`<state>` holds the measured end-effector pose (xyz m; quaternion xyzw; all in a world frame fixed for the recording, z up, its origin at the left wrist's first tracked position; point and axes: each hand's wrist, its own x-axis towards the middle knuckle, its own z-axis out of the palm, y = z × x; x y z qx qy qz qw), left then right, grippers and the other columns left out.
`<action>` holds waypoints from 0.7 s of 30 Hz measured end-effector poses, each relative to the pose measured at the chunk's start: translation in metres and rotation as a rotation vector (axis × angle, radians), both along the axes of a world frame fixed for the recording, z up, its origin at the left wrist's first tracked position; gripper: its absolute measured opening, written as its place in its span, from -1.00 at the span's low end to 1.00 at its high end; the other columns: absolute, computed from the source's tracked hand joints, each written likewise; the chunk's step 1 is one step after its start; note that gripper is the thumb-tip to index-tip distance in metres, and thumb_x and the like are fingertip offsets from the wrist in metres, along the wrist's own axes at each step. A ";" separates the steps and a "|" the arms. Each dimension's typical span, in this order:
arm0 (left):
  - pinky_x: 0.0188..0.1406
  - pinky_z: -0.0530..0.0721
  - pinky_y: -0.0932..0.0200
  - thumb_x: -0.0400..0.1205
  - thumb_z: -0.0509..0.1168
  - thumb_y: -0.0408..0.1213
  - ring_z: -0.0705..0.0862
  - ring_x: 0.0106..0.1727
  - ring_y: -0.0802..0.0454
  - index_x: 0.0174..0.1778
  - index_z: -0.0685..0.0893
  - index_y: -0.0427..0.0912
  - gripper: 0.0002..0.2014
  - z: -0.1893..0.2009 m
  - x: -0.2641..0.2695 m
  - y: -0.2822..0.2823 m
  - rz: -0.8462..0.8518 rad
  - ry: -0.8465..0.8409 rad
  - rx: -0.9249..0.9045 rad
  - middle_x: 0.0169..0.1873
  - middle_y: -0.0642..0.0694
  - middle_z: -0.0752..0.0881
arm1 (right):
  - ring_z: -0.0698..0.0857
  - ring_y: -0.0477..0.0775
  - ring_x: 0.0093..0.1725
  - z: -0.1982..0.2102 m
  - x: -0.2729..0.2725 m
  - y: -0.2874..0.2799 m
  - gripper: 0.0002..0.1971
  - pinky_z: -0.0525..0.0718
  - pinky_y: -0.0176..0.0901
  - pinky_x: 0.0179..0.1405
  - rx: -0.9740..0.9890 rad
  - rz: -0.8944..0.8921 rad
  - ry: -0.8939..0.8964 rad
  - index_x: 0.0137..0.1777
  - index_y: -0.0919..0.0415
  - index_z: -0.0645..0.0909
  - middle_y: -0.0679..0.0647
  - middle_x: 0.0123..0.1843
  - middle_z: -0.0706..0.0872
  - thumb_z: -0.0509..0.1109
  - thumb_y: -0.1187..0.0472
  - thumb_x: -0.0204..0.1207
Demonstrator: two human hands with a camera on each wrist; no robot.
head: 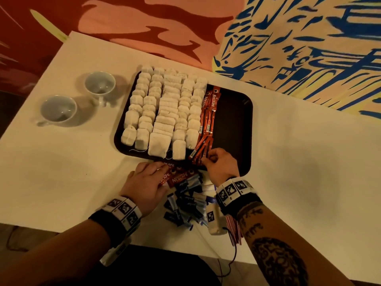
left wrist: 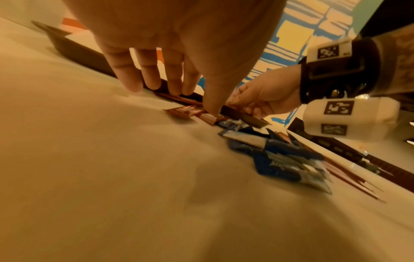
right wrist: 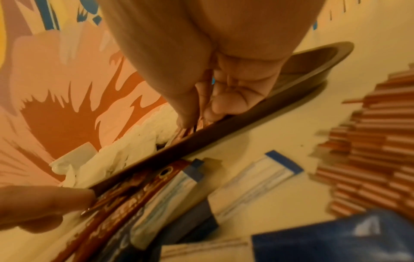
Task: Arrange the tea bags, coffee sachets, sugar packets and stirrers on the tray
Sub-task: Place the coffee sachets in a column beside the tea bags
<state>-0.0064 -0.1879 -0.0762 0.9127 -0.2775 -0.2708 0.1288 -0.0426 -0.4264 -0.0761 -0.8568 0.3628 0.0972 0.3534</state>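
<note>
Six columns of tea bags fill the left half of the dark tray at frame centre. Right hand pinches orange coffee sachets at the tray's lower edge. Left hand, fingers flat, presses two red sachets on the table below, above the blue sugar packets. Two cups upper left.

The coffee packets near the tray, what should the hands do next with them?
Probably the right hand lays its coffee sachet at the near end of the column beside the tea bags. The left hand already touches the loose sachets on the table, ready to pass one.
</note>
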 end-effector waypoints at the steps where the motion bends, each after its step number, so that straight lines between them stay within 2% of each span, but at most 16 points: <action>1: 0.49 0.35 -0.09 0.63 -0.05 0.25 0.20 0.54 0.01 0.67 0.27 0.10 -0.33 0.000 -0.001 -0.002 -0.004 -0.013 0.021 0.61 0.13 0.32 | 0.69 -0.03 0.12 -0.002 0.002 0.000 -0.66 0.60 -0.22 0.10 -0.013 0.015 -0.009 0.32 0.06 0.66 0.01 0.19 0.73 0.46 -0.03 0.59; 4: 0.51 0.30 -0.10 0.73 0.09 0.11 0.20 0.56 -0.03 0.69 0.20 0.09 -0.41 0.000 -0.002 -0.008 -0.011 -0.052 0.055 0.61 0.09 0.29 | 0.69 0.06 0.24 -0.007 0.014 -0.001 -0.59 0.65 -0.09 0.28 -0.045 0.011 -0.035 0.38 0.05 0.64 0.07 0.29 0.70 0.43 -0.09 0.60; 8: 0.44 0.32 -0.10 0.73 0.13 0.04 0.22 0.48 -0.07 0.66 0.26 0.09 -0.46 -0.002 0.000 -0.010 -0.009 -0.073 0.080 0.51 0.07 0.36 | 0.71 0.08 0.20 -0.010 0.031 -0.003 -0.61 0.68 -0.07 0.26 -0.093 0.026 -0.036 0.36 0.05 0.65 0.10 0.28 0.68 0.44 -0.08 0.59; 12: 0.36 0.38 -0.07 0.70 0.18 0.00 0.29 0.40 -0.08 0.54 0.43 0.11 -0.55 -0.003 0.005 -0.010 -0.013 -0.106 0.065 0.39 0.07 0.44 | 0.70 0.09 0.19 -0.009 0.040 -0.004 -0.59 0.67 -0.07 0.27 -0.120 0.062 -0.022 0.38 0.04 0.64 0.10 0.28 0.65 0.47 -0.03 0.57; 15: 0.36 0.40 -0.06 0.68 0.21 -0.01 0.30 0.42 -0.08 0.50 0.49 0.14 -0.57 -0.002 0.006 -0.009 -0.042 -0.122 0.060 0.41 0.08 0.44 | 0.69 0.08 0.20 -0.006 0.042 -0.004 -0.59 0.65 -0.11 0.24 -0.138 0.075 -0.023 0.39 0.04 0.64 0.10 0.27 0.65 0.48 -0.03 0.57; 18: 0.37 0.37 -0.04 0.71 0.17 -0.01 0.30 0.48 -0.03 0.51 0.48 0.14 -0.59 -0.004 0.006 -0.008 -0.081 -0.132 0.072 0.48 0.13 0.44 | 0.68 0.02 0.11 -0.001 0.037 -0.005 -0.60 0.63 -0.17 0.15 -0.111 0.041 -0.061 0.37 0.04 0.64 0.08 0.25 0.65 0.47 -0.04 0.57; 21: 0.31 0.41 0.04 0.73 0.14 -0.09 0.37 0.39 0.01 0.34 0.54 0.10 -0.73 -0.004 0.009 -0.009 -0.129 -0.150 0.112 0.32 0.12 0.56 | 0.67 -0.03 0.07 0.002 0.024 -0.005 -0.61 0.66 -0.14 0.19 -0.110 0.006 -0.097 0.35 0.06 0.64 0.05 0.25 0.61 0.44 -0.07 0.60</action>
